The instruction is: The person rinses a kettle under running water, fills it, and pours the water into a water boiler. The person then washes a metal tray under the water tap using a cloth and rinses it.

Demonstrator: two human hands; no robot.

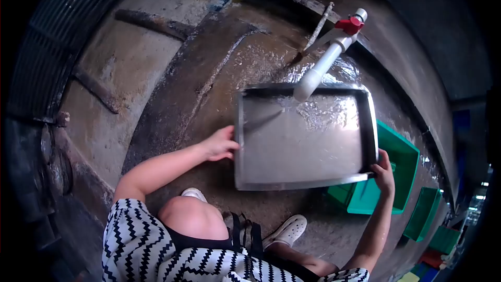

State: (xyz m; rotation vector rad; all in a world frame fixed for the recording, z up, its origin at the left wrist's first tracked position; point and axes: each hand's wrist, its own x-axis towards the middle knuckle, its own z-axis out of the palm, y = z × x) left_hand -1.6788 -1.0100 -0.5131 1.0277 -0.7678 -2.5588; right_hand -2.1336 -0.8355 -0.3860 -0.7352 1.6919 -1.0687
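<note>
A rectangular metal tray [302, 151] with raised sides is held out in front of me, under a white pipe tap [318, 73] with a red handle. Water ripples over the upper right part of its bottom. My left hand [222, 144] grips the left rim, its fingertips partly hidden by the edge. At the lower right corner, my right hand [384, 171] is closed on the rim with the thumb over it.
Behind the tray's right side stands a green plastic crate [407, 162], with another green crate [422, 214] farther right. Wet concrete floor [250, 62] surrounds the tap. A metal grille [62, 31] lines the left.
</note>
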